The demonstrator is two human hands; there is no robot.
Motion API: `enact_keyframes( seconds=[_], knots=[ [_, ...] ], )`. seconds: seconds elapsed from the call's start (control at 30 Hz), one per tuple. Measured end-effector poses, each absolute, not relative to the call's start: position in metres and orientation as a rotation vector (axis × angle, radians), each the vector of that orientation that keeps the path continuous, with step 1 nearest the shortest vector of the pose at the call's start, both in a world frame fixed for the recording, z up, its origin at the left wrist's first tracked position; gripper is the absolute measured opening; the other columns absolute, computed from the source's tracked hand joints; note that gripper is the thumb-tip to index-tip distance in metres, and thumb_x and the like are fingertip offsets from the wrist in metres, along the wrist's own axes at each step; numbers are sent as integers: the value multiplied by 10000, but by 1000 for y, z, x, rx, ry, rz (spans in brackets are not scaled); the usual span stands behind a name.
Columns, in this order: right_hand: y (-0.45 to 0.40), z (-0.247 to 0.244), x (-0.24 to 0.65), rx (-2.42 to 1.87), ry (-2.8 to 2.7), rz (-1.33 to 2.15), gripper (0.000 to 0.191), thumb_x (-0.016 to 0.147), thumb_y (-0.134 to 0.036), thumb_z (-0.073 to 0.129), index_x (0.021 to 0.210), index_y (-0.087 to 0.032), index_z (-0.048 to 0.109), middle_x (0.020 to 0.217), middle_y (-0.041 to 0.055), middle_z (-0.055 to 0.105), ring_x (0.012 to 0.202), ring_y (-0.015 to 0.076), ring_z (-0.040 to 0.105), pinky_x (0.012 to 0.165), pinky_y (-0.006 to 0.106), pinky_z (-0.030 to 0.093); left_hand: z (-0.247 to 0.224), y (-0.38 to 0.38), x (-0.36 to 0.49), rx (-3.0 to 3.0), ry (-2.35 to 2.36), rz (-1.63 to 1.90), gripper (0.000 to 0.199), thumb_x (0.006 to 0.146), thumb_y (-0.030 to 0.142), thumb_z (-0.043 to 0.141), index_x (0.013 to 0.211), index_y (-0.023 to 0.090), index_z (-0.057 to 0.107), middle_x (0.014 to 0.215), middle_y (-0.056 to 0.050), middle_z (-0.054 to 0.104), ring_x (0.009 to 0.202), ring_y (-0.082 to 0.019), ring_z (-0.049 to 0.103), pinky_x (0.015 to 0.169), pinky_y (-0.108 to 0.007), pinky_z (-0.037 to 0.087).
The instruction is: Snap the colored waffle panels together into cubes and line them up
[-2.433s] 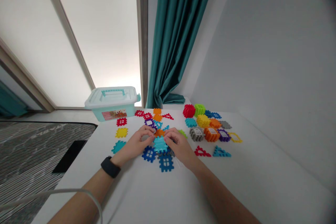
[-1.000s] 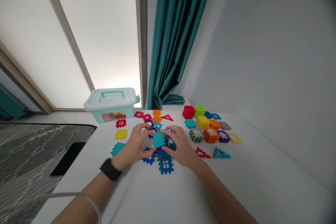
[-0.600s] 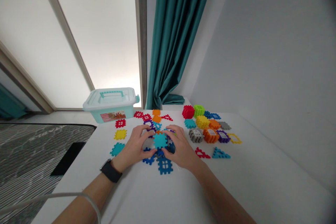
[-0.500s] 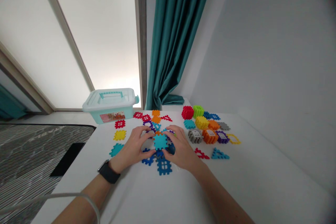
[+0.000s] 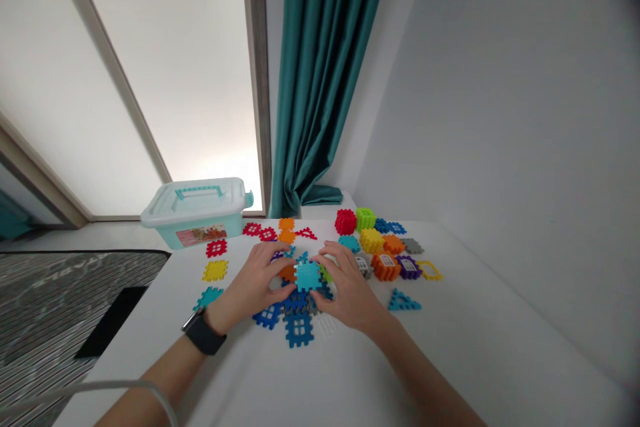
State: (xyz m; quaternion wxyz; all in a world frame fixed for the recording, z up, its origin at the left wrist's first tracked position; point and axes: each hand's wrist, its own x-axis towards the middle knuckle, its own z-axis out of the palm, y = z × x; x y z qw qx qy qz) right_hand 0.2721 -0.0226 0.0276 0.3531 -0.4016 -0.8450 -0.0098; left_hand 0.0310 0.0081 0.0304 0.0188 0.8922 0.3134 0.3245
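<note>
Since the earlier frame your head has turned, so the lidded plastic storage box (image 5: 193,220) and the teal curtain (image 5: 320,80) now sit further left and lower in view. The white table (image 5: 450,347) runs out ahead of you, with the box at its far edge, and a row of assembled waffle-block cubes stands to the right, among them an orange cube (image 5: 385,267) and a red cube (image 5: 345,221). Your left hand (image 5: 247,277) and right hand (image 5: 347,287) curve in toward each other, narrowly closed, holding a turquoise lattice piece (image 5: 307,276) between them above a heap of loose pieces. You can't tell from here whether it's joined to anything beneath. A blue lattice piece (image 5: 299,330) lies just below your hands, a yellow square piece (image 5: 215,270) lies left of them, and a blue triangle piece (image 5: 404,301) lies off to the right.
</note>
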Motion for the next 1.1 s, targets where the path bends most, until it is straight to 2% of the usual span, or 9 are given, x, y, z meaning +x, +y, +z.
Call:
enact_keyframes(
  seconds=[0.4,0.67,0.87,1.1],
  knots=[
    [-10,32,338,-1221,-2199,-83,546,806,-256,684,1327,-225,523,1421,155,451,1357,345,399,1116,575,380,27,44,94,2780,938,1053,319,811,255,695,1122,222,634,1261,-119,529,1168,-306,518,995,-485,442],
    [18,43,377,-1427,-2185,-154,349,891,-227,580,1240,-219,597,1344,150,518,1294,320,458,1078,537,412,24,81,123,2819,1066,986,272,845,310,695,1101,224,662,1293,-117,510,1204,-323,473,1015,-511,420],
    [39,39,394,-1546,-2170,-232,315,906,-217,552,1213,-210,625,1351,151,513,1294,322,445,1100,522,380,15,104,146,2756,1166,930,287,822,326,723,1100,260,692,1317,-95,485,1236,-331,437,1033,-518,395],
    [60,38,407,-1638,-2197,-144,335,900,-256,561,1230,-240,619,1339,128,536,1277,300,462,1098,514,361,3,122,164,2706,1160,812,298,825,358,722,1111,276,707,1319,-94,478,1228,-329,446,1042,-539,353]
  ],
)
